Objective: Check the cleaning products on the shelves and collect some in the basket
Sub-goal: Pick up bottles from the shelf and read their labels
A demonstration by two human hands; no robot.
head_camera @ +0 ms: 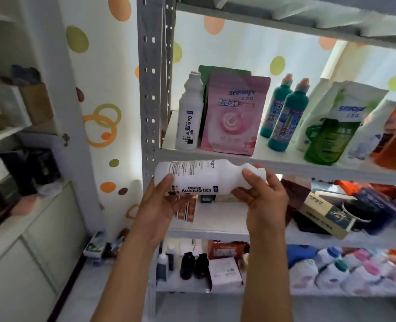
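Centre of frame: white plastic "Oil enemy" bottle [206, 178], lying sideways, gripped at base by left hand [166, 203] and at neck by right hand [262, 196], before grey metal shelf [285, 168]. Matching upright white bottle [190, 115] shelved above, beside pink pouch [234, 117].

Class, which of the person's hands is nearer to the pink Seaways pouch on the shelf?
Right. The right hand grips the held bottle's neck just below the pink Seaways pouch; the left hand holds the bottle's base, further left.
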